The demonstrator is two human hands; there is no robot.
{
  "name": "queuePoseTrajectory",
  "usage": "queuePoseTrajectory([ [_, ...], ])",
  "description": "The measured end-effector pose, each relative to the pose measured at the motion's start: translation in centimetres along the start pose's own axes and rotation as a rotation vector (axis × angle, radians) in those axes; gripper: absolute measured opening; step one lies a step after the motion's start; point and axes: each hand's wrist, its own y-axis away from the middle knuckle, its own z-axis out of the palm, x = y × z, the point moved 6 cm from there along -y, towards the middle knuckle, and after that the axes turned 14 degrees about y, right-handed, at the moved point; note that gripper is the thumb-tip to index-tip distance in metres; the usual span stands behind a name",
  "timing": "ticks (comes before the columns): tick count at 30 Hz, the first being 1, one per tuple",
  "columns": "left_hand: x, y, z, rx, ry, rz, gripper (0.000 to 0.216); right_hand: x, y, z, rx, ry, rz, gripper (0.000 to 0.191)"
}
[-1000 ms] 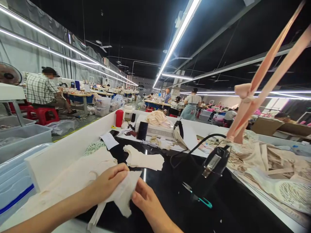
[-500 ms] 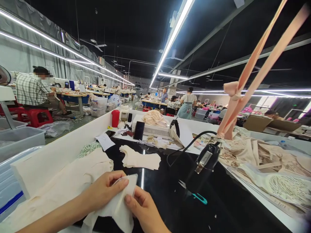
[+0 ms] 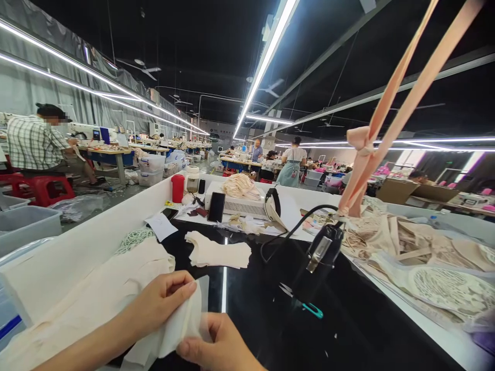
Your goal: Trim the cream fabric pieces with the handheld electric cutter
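White fabric piece (image 3: 180,324) is held folded above the near edge of the black worktop (image 3: 359,309), left of its middle. Its upper end is pinched in a narrow grip by the left hand (image 3: 164,299), with the thumb laid on top; its lower right side is taken between the thumb and fingers of the right hand (image 3: 222,340). Since the right fingers are blurred and partly hidden, how many layers are caught there cannot be told for certain.

Along the left edge, a heap of pale fabric (image 3: 93,283) is spread. Towards the far edge, a stack of cream cut panels (image 3: 218,252) is laid. Thread snips with a teal handle (image 3: 312,310) are placed to the right of the hands, blades parted, and a corded black device (image 3: 325,247) is seen beyond them, nearer the far right corner.

The fold could be skewed or creased if its sides were pulled unevenly, and a layer could be dropped if either pinch were loosened. If the piece were lowered towards the left edge, it could be confused with the similarly coloured heap. If it were swung right, it could be snagged on the snips' points, and loose scraps (image 3: 335,336) might be picked up.
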Motion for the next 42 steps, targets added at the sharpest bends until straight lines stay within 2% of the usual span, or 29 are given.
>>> queuePoseTrajectory([
  [6,1.3,1.0,0.1,0.010,0.015,0.006,0.052,-1.1,0.5,0.5,-0.060,0.007,-0.005,0.078],
  [11,0.2,0.4,-0.1,0.008,-0.011,0.016,0.056,-1.5,0.9,0.3,-0.050,0.077,-0.004,0.073],
  [16,-1.7,-0.4,-0.7,0.026,-0.007,-0.006,0.061,-1.7,1.3,0.2,-0.064,0.112,0.021,0.053],
  [20,-2.1,-0.5,-0.5,-0.008,0.018,-0.027,0.061,-1.6,1.6,-0.2,-0.052,0.146,0.046,0.034],
  [24,-1.9,-0.5,0.3,-0.045,0.003,-0.035,0.059,-1.0,2.1,-0.4,-0.046,0.155,0.077,0.030],
  [30,-2.5,-1.2,2.0,-0.083,0.011,-0.052,0.062,0.9,3.3,-1.9,0.055,0.264,0.235,0.025],
  [33,-2.8,-1.6,2.9,-0.103,0.005,-0.040,0.059,1.1,3.8,-2.6,0.075,0.273,0.196,0.024],
  [38,-2.6,-2.0,4.3,-0.142,0.002,-0.043,0.055,1.0,4.6,-3.0,0.029,0.290,0.172,0.027],
  [42,-2.6,-2.4,5.0,-0.160,-0.015,-0.040,0.052,1.3,5.2,-3.8,0.091,0.338,0.174,0.025],
])
